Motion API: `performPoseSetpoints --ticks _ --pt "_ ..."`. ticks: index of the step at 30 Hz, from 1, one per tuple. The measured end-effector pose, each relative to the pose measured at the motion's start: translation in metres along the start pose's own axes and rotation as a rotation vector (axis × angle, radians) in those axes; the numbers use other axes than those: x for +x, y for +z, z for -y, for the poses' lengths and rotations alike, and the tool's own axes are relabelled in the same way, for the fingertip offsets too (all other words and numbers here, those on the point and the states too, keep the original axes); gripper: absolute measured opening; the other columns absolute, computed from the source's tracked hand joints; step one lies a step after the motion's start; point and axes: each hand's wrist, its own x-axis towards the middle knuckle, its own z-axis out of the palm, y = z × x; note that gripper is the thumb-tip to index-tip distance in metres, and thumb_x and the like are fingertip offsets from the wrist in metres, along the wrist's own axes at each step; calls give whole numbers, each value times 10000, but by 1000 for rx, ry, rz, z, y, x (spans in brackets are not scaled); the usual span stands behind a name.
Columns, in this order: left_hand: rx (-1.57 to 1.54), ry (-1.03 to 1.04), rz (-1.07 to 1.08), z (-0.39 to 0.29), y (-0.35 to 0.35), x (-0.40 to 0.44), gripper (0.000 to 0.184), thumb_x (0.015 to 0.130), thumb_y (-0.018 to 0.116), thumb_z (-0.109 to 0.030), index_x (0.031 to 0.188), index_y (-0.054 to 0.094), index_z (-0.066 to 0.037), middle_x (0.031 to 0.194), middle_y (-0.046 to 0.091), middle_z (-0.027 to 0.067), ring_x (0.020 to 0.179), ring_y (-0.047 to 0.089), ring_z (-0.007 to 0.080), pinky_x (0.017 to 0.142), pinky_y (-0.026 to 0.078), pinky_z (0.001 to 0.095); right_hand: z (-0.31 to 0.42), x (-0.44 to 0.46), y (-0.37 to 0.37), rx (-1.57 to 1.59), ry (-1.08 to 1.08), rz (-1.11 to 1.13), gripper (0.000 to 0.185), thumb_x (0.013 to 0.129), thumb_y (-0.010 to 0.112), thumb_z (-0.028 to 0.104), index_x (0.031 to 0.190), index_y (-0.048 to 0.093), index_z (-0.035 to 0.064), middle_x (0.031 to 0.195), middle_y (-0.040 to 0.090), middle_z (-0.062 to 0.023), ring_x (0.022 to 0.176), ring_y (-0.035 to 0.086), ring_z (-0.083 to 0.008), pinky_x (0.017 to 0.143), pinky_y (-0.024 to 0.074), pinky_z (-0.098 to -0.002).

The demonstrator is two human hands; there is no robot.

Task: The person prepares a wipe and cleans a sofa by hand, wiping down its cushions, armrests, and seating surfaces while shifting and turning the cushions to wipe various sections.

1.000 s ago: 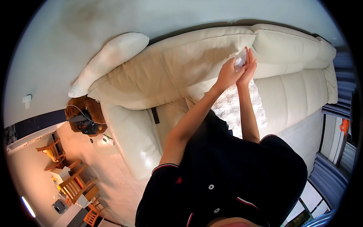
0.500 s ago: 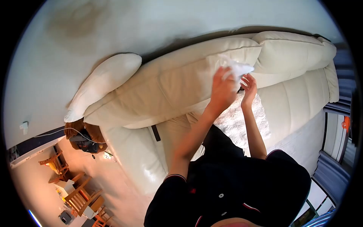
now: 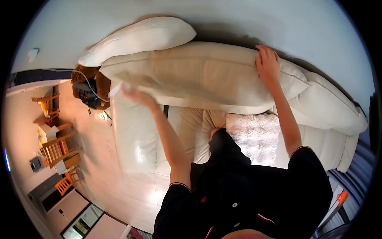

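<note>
My left hand [image 3: 137, 96], smeared by motion, is over the left end of the cream sofa [image 3: 137, 135]. At its fingertips is a thin white tissue or cloth [image 3: 114, 91], too blurred to tell which. My right hand [image 3: 268, 63] lies on the top edge of the sofa's backrest cushion [image 3: 223, 75], fingers stretched over it and holding nothing. Below, between the arms, a fluffy white seat pad [image 3: 254, 135] covers part of the seat, beside my bent knee in black shorts [image 3: 227, 147].
A white pillow [image 3: 143, 38] leans on the wall behind the backrest. Left of the sofa are a brown seat with a dark bag [image 3: 89, 93] and a cable. Wooden chairs [image 3: 59, 149] stand farther off at left. Blue curtains [image 3: 358, 163] hang at right.
My hands have come apart. The left has swung left with the white piece; the right has moved up onto the backrest top. The view has turned leftward.
</note>
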Motion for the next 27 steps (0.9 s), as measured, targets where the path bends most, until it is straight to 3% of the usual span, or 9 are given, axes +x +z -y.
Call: performPoseSetpoints --ticks 4,6,9,12,16,18,20,23,27 --pt "6 -4 100 11 65 -55 459 951 350 8 1405 397 51 1499 369 237 1392 373 365 1156 310 443 -13 5 33 -100 -6 206 319 1034 385 303 1179 624 149 1115 659 -41 1098 581 -260 980 407 -443" --pt "-293 -94 12 9 69 -81 501 964 427 -28 1453 342 43 1545 316 230 1439 318 363 1184 246 444 -14 7 29 -148 -26 273 321 1037 373 303 1171 618 143 1108 660 -50 1095 582 -265 959 411 -444" --pt "-5 250 282 16 79 -129 504 961 478 -46 1450 384 27 1487 396 259 1438 311 396 1181 240 487 -28 7 41 -234 -69 314 326 1041 352 302 1160 604 132 1101 660 -63 1088 586 -274 932 416 -447" --pt "134 471 583 -48 56 -169 437 950 536 -65 1378 491 7 1429 458 273 1367 389 429 1141 269 528 -25 2 34 -238 -91 270 341 1041 343 316 1157 599 122 1111 655 -67 1094 582 -274 936 413 -449" --pt "16 439 593 -25 45 -170 328 960 550 -78 1274 551 16 1349 494 259 1244 478 420 1064 352 507 -36 -3 56 -179 -80 157 343 1039 335 296 1186 605 144 1143 662 -65 1113 566 -272 970 385 -437" --pt "-99 106 472 -24 33 -170 222 963 559 -71 1160 576 30 1266 502 236 1151 515 379 976 416 468 -32 -11 44 -191 -58 234 342 1040 328 285 1188 606 151 1158 660 -61 1124 560 -269 969 377 -429" --pt "-32 54 498 -23 27 -172 218 958 576 -73 1143 578 43 1225 491 215 1126 523 353 929 450 423 -34 -7 44 -138 -99 190 343 1038 329 290 1186 603 149 1158 653 -56 1140 553 -260 971 373 -426" --pt "3 122 449 -11 46 -178 292 939 610 -88 1206 568 23 1284 475 213 1155 501 361 989 403 467 -45 -1 62 -163 -109 133 331 1034 338 284 1181 600 143 1133 652 -61 1121 557 -265 960 374 -427" --pt "238 423 291 -5 78 -198 498 967 568 -243 1414 484 -40 1518 362 203 1379 342 418 1144 215 545 -57 -7 79 -36 -118 34 320 1024 360 279 1166 611 140 1082 656 -64 1088 569 -267 951 370 -419"
